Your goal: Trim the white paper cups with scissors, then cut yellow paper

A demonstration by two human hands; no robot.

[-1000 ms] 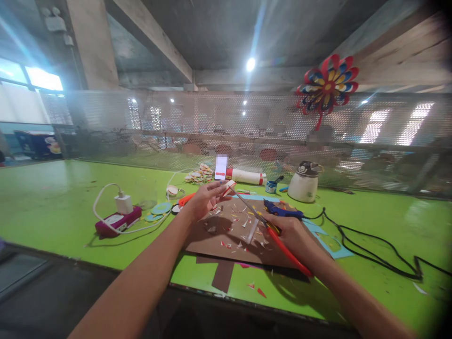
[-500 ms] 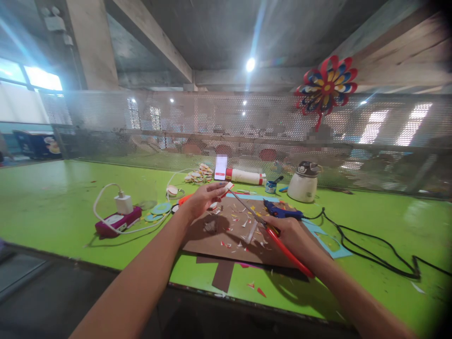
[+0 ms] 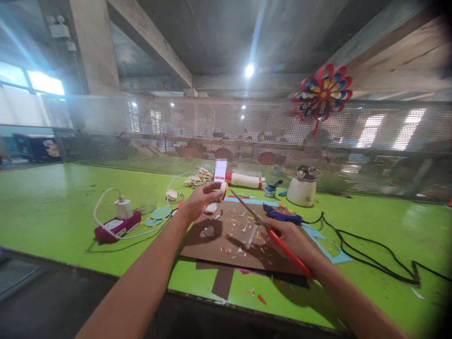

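Observation:
Between the fingertips of my left hand [image 3: 202, 201] is a small white paper piece with a red edge [image 3: 223, 190], its face turned partly away. My right hand [image 3: 292, 236] grips red-handled scissors [image 3: 288, 252]; the blades look closed and point up and left, the tip just apart from the paper piece. Beneath both hands lies a brown board [image 3: 212, 247] strewn with red, white and yellow paper scraps. A white disc with a red rim [image 3: 210, 208] rests on the board by my left wrist. Close beyond my right hand is a blue glue gun [image 3: 282, 214].
A purple power strip [image 3: 116, 227] with a white charger stands left. Toward the back are a phone [image 3: 220, 170], a white roll [image 3: 245, 181], a blue jar [image 3: 270, 190] and a white bottle [image 3: 301, 190]. The glue gun's black cord [image 3: 374, 249] loops across the right side.
The paper piece in my left hand has turned and now shows a rounder red edge. The scissor tip has come away from it, and the blades have closed.

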